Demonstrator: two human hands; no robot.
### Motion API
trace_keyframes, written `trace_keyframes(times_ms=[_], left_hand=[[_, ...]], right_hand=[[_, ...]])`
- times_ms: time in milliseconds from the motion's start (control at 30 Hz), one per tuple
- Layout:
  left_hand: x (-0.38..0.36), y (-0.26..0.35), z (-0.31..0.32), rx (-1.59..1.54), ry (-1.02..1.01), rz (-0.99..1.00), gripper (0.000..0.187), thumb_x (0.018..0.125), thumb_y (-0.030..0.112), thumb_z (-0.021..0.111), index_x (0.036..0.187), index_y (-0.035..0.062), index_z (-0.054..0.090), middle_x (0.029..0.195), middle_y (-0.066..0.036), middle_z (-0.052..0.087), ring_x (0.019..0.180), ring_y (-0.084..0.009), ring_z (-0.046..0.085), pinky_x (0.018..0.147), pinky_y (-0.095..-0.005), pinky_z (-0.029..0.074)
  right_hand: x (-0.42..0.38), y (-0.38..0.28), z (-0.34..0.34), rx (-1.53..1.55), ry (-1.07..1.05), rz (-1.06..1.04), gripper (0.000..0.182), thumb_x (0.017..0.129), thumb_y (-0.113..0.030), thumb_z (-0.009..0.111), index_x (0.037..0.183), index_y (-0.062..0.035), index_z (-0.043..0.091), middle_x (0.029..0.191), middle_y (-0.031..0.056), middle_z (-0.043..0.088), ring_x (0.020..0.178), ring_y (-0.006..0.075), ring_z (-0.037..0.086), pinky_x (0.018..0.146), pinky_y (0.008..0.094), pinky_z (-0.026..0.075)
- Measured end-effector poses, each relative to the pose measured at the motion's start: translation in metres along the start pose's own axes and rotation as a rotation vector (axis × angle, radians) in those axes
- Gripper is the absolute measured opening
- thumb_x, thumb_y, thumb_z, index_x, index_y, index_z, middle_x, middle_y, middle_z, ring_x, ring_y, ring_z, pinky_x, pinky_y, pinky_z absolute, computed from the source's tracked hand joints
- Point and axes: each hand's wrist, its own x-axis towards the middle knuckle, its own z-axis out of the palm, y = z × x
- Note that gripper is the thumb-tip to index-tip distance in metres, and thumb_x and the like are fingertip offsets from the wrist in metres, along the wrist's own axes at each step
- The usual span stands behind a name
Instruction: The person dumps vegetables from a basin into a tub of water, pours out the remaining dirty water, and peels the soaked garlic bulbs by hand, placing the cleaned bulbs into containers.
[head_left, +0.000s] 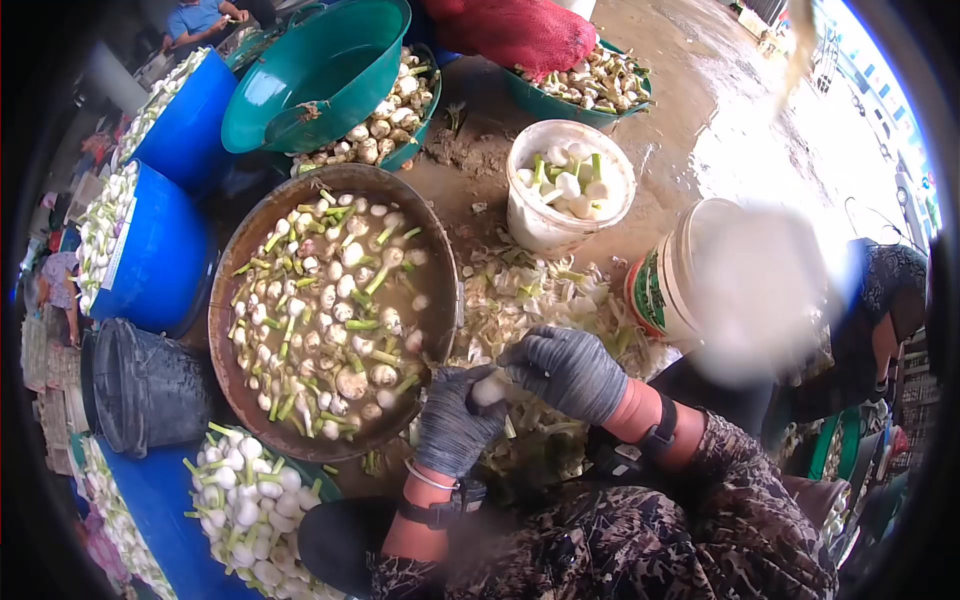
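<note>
My left hand, in a grey glove, is closed around a pale garlic bulb. Just above and to its right, my right hand, also gloved, has its fingers curled together close to the bulb; what they pinch is hidden. Beneath both hands lies a heap of loose garlic skins. Left of my hands a wide round basin holds murky water with many garlic bulbs and green stems floating in it. A white bucket with cleaned bulbs stands ahead.
A second white bucket stands at right, partly behind a lens blur. Trimmed garlic is piled at lower left beside a black bucket. Blue tubs, green tubs and a red mesh sack stand around. Other people sit nearby.
</note>
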Motion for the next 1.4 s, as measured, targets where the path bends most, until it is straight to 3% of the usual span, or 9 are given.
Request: trace_keyframes(times_ms=[233,400,533,700,733,900,1100,1200,1400], left_hand=[[0.008,0.006,0.000,0.143,-0.182,-0.058,0.036,0.069,0.014,0.077,0.101,0.0026,0.067,0.092,-0.014,0.065,0.089,-0.0303,0.062,0.085,-0.0403,0.049],[0.001,0.016,-0.003,0.027,-0.015,0.159,0.037,0.071,0.009,0.074,0.106,0.0033,0.064,0.105,-0.013,0.061,0.096,-0.0271,0.060,0.087,-0.0363,0.048],[-0.003,0.010,-0.004,-0.180,0.022,0.154,0.050,0.073,0.007,0.074,0.121,0.0083,0.059,0.117,-0.010,0.057,0.110,-0.0248,0.055,0.099,-0.0362,0.045],[-0.002,-0.013,0.002,-0.411,0.094,0.067,0.048,0.077,0.004,0.071,0.123,0.0073,0.058,0.119,-0.009,0.057,0.112,-0.0223,0.055,0.100,-0.0346,0.045],[-0.002,-0.015,0.005,-0.461,0.105,0.031,0.048,0.078,0.004,0.070,0.124,0.0068,0.058,0.120,-0.008,0.057,0.113,-0.0214,0.055,0.100,-0.0343,0.045],[0.000,-0.014,-0.001,-0.606,0.097,-0.013,0.043,0.085,0.003,0.067,0.126,0.0050,0.055,0.125,-0.007,0.056,0.114,-0.0187,0.055,0.100,-0.0326,0.046],[-0.001,-0.011,-0.010,-0.299,0.233,0.029,0.017,0.088,0.003,0.064,0.105,0.0028,0.068,0.108,-0.004,0.064,0.102,-0.0161,0.060,0.091,-0.0305,0.049],[0.001,-0.015,-0.008,-0.447,0.318,-0.163,0.015,0.089,0.006,0.064,0.103,0.0023,0.068,0.100,-0.004,0.066,0.095,-0.0141,0.061,0.085,-0.0290,0.050],[0.017,-0.034,-0.025,-1.006,0.716,-0.577,0.014,0.094,0.016,0.058,0.091,0.0039,0.066,0.088,-0.003,0.066,0.078,-0.0124,0.060,0.072,-0.0255,0.050]], right_hand=[[-0.002,-0.006,0.008,-0.366,-0.235,-0.028,0.019,0.082,-0.029,0.064,0.091,-0.0122,0.065,0.085,0.0088,0.062,0.075,0.0308,0.063,0.065,0.0436,0.052],[0.003,0.015,0.012,0.153,-0.051,0.248,0.014,0.081,-0.018,0.063,0.083,-0.0047,0.061,0.075,0.0176,0.064,0.074,0.0385,0.063,0.065,0.0464,0.049],[0.005,0.052,0.015,-0.071,-0.024,0.383,0.020,0.086,-0.021,0.064,0.089,-0.0021,0.062,0.081,0.0197,0.066,0.079,0.0407,0.063,0.068,0.0443,0.051],[-0.014,0.037,0.025,0.573,-0.265,0.277,0.040,0.097,-0.036,0.057,0.110,0.0016,0.060,0.097,0.0132,0.070,0.089,0.0291,0.067,0.082,0.0388,0.050],[-0.017,0.038,0.029,0.580,-0.391,0.283,0.038,0.097,-0.030,0.059,0.121,-0.0007,0.058,0.105,0.0113,0.067,0.097,0.0165,0.060,0.088,0.0322,0.048],[-0.012,0.028,0.039,0.728,-0.537,0.410,0.037,0.099,-0.031,0.056,0.122,-0.0017,0.058,0.104,0.0107,0.069,0.090,0.0135,0.062,0.085,0.0306,0.050],[-0.011,0.031,0.036,0.332,-0.517,0.331,0.038,0.097,-0.028,0.056,0.124,-0.0019,0.057,0.102,0.0178,0.068,0.088,0.0273,0.066,0.082,0.0359,0.051],[-0.014,0.023,0.037,0.253,-0.396,0.245,0.037,0.094,-0.029,0.059,0.122,-0.0040,0.059,0.099,0.0196,0.067,0.088,0.0366,0.065,0.080,0.0392,0.051],[-0.002,0.025,0.017,-0.157,-0.328,0.036,0.028,0.088,-0.027,0.061,0.110,-0.0086,0.064,0.090,0.0179,0.067,0.083,0.0375,0.064,0.074,0.0442,0.051]])
